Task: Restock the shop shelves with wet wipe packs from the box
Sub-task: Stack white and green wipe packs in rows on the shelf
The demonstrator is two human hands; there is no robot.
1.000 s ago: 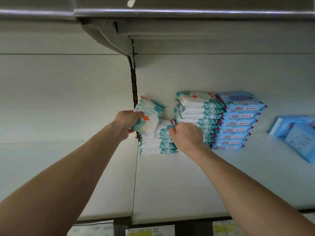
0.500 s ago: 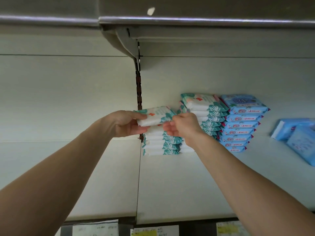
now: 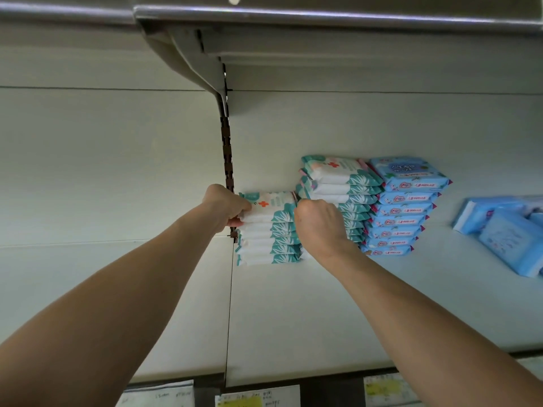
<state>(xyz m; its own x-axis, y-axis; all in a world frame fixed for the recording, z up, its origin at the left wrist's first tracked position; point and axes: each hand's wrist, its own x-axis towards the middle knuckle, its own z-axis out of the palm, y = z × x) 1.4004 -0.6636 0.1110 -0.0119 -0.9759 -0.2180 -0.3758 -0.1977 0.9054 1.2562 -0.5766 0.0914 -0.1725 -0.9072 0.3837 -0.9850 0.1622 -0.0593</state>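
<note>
A white-and-teal wet wipe pack (image 3: 269, 205) lies flat on top of the short left stack (image 3: 267, 245) on the white shelf (image 3: 293, 318). My left hand (image 3: 226, 205) grips its left end, fingers curled round it. My right hand (image 3: 318, 224) is at its right end with fingers curled out of sight; whether it holds the pack cannot be told. A taller stack of the same packs (image 3: 338, 183) stands just behind the right hand. The box is not in view.
A stack of blue wipe packs (image 3: 402, 207) stands to the right of the teal ones, and looser light-blue packs (image 3: 505, 236) lie at the far right. A shelf bracket (image 3: 199, 69) and upper shelf hang overhead. Price labels (image 3: 252, 399) line the front edge.
The pack, held tilted up in my left hand a second ago, was turned flat with both hands and now lies on the left stack.
</note>
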